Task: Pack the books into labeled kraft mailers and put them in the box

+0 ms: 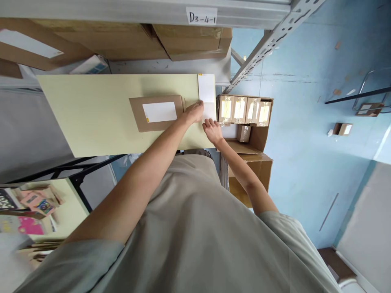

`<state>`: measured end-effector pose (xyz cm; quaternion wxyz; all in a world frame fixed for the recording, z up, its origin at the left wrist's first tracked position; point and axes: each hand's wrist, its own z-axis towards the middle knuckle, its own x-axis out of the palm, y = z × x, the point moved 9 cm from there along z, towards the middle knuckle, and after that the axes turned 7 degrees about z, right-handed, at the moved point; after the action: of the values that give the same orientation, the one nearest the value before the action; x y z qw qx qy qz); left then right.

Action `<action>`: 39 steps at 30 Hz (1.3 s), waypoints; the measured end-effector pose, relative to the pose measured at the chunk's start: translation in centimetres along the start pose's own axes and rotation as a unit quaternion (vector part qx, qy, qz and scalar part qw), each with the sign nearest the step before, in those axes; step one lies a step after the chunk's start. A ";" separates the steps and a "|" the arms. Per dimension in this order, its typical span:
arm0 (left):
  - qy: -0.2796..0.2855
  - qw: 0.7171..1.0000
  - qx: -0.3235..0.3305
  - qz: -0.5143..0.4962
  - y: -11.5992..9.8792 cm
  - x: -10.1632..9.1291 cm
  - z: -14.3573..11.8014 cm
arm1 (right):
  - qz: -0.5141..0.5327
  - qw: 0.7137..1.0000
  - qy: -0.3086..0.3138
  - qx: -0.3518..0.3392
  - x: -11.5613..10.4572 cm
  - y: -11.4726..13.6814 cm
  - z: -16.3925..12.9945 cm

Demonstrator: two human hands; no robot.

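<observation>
A strip of white labels (206,90) lies across the right end of a pale yellow tabletop (100,87), with a small yellow mark at its far end. My left hand (195,111) is closed at the strip's left edge, fingertips pinched on it. Close by, my right hand (212,131) has its fingers curled over the near end of the strip. The fingertips are too small to show exactly how each grips the paper. Left of my left hand, a brown cardboard box (136,110) lies flat, bearing a white label (159,112) on top.
An open carton (264,138) holding several small taped boxes stands against the table's right end. Another open carton (264,167) is nearer me. A metal shelf (146,9) with large cartons (189,40) runs along the far side. Books and packets (39,203) lie at lower left.
</observation>
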<state>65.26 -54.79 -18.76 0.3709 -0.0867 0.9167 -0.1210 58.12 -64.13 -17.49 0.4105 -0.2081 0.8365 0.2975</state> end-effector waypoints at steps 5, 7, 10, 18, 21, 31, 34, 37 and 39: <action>0.010 1.000 0.004 0.002 0.1 0.0 0.0 | 0.004 1.000 0.030 0.002 1.3 -1.2 -1.2; 0.013 1.000 -0.004 -0.003 0.4 0.1 0.0 | 0.006 0.999 0.040 0.003 2.0 -1.4 -2.4; 0.009 1.000 -0.011 -0.006 0.4 0.2 0.1 | 0.001 0.999 0.051 0.017 2.8 -1.7 -4.2; 0.014 0.997 -0.023 -0.074 0.3 0.0 0.4 | -0.010 0.999 -0.001 0.033 1.5 -0.5 -6.3; -0.034 0.986 -0.006 -0.166 0.5 -0.9 -1.3 | 0.019 0.992 -0.113 0.061 -1.2 -0.8 -7.7; -0.082 0.806 0.037 -0.586 1.3 -2.4 -20.4 | 0.152 0.909 -0.387 0.042 -10.6 2.8 -11.2; -0.135 0.757 0.074 -0.634 1.4 -3.2 -23.8 | 0.193 0.930 -0.312 -0.022 -11.0 7.2 -9.0; -0.193 0.735 0.042 -0.648 3.7 -2.8 -25.3 | 0.218 0.937 -0.265 -0.065 -11.1 10.9 -7.5; -0.225 0.725 0.010 -0.651 5.9 -2.2 -25.9 | 0.223 0.937 -0.257 -0.085 -11.4 12.8 -7.1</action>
<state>48.21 -44.57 -0.98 0.3972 -0.6827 0.5239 -0.3190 53.14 -58.24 -0.61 0.5153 0.0331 0.6990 0.4947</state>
